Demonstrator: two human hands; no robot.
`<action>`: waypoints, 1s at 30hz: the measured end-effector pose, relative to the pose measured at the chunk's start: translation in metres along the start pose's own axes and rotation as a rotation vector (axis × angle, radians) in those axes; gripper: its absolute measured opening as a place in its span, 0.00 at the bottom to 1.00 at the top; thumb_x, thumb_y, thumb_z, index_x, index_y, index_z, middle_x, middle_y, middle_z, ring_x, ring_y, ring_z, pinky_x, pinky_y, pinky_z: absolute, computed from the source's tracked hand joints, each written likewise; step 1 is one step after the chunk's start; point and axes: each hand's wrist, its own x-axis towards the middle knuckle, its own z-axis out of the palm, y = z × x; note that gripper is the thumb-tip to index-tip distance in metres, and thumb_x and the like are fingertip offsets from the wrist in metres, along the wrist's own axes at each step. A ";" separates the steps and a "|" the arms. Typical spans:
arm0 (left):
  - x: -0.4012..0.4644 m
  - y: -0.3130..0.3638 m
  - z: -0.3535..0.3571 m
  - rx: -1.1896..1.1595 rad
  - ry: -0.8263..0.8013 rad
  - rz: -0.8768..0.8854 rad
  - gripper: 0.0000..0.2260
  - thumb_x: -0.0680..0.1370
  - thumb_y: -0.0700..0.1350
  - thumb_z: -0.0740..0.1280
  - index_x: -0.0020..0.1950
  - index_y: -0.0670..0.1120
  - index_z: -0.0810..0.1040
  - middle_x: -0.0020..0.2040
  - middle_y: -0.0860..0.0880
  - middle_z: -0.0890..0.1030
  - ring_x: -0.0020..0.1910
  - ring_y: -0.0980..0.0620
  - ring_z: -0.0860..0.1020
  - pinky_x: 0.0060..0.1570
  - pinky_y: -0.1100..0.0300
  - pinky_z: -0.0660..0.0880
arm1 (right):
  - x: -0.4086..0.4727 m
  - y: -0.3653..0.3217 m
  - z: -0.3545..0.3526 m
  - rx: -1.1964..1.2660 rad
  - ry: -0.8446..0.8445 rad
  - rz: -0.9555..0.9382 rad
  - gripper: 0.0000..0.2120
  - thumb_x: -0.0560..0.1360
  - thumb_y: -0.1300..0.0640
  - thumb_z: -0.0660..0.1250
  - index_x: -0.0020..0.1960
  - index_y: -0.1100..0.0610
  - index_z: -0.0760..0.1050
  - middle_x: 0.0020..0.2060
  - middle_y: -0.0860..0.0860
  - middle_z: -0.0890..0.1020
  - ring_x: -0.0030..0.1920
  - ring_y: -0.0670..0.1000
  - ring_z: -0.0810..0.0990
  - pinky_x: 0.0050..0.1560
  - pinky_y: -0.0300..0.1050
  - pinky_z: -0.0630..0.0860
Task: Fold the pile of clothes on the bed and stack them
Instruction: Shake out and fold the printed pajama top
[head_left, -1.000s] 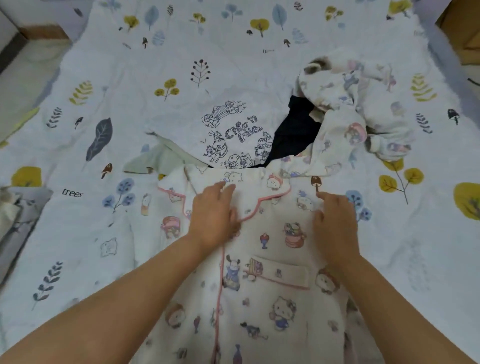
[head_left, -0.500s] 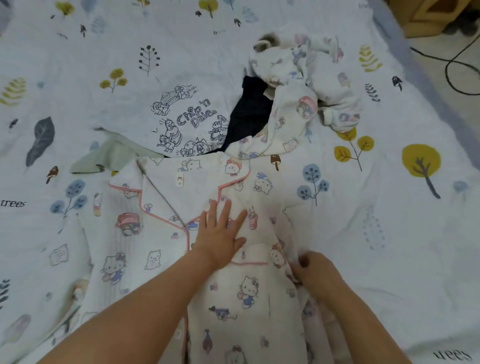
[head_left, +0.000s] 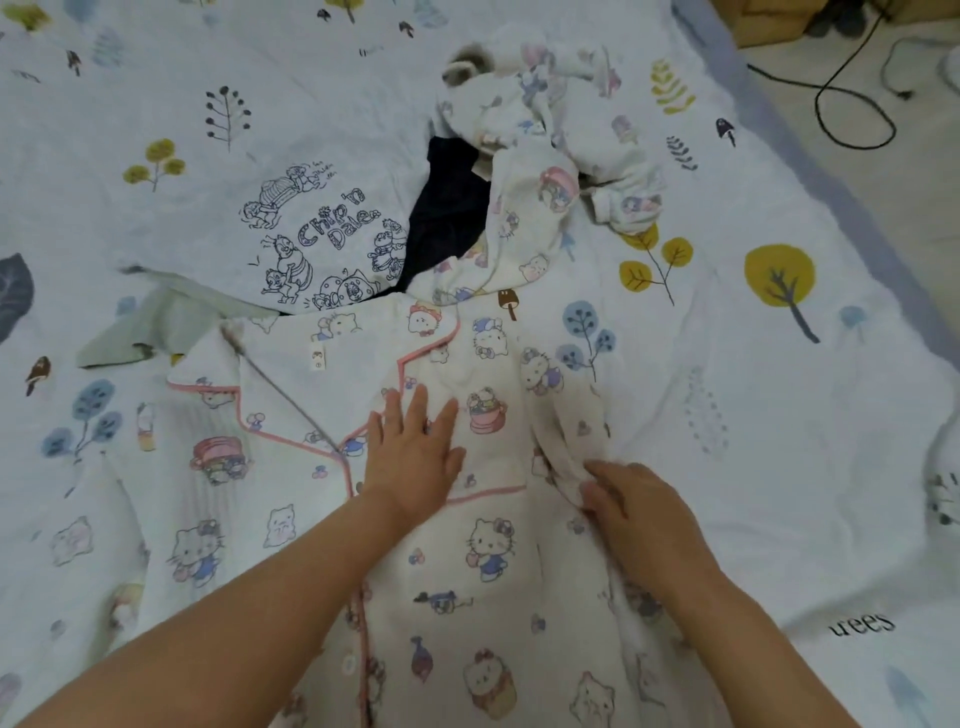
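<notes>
On the near half of the bed (head_left: 779, 441), a cartoon-print pyjama top (head_left: 291, 519) lies spread front-up. Left hand (head_left: 413, 457) rests flat on its chest, fingers (head_left: 415, 410) straight and slightly apart. Right hand (head_left: 639, 509) pinches a raised fold of the top's right edge, fingers curled on the cloth. Farther off lie a printed white shirt (head_left: 322, 234), a dark garment (head_left: 452, 208), a crumpled pyjama piece (head_left: 545, 156) and a pale green cloth (head_left: 171, 325).

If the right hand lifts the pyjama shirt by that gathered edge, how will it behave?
Probably floppy: the pyjama shirt bunches where the right hand pinches it. Likely light and thin. It may slide unless the left hand presses flat.
</notes>
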 end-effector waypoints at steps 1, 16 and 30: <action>0.000 0.002 -0.005 -0.036 0.076 0.020 0.25 0.79 0.54 0.49 0.74 0.46 0.58 0.74 0.37 0.56 0.73 0.33 0.53 0.70 0.40 0.53 | -0.007 0.003 -0.006 0.119 0.103 0.002 0.16 0.80 0.54 0.58 0.66 0.53 0.72 0.58 0.53 0.77 0.56 0.49 0.73 0.52 0.39 0.66; 0.058 0.105 -0.065 0.238 0.103 0.556 0.12 0.80 0.46 0.58 0.62 0.49 0.73 0.60 0.47 0.76 0.63 0.46 0.69 0.60 0.52 0.60 | -0.044 0.051 -0.019 0.323 -0.332 0.220 0.11 0.74 0.44 0.65 0.46 0.52 0.78 0.41 0.45 0.80 0.42 0.43 0.78 0.41 0.33 0.69; 0.079 0.148 -0.082 -0.382 0.496 0.317 0.13 0.79 0.41 0.61 0.62 0.41 0.73 0.56 0.41 0.76 0.57 0.42 0.71 0.52 0.53 0.67 | 0.010 0.129 -0.132 0.017 0.662 0.554 0.26 0.75 0.50 0.66 0.69 0.59 0.65 0.62 0.64 0.71 0.64 0.65 0.67 0.60 0.57 0.66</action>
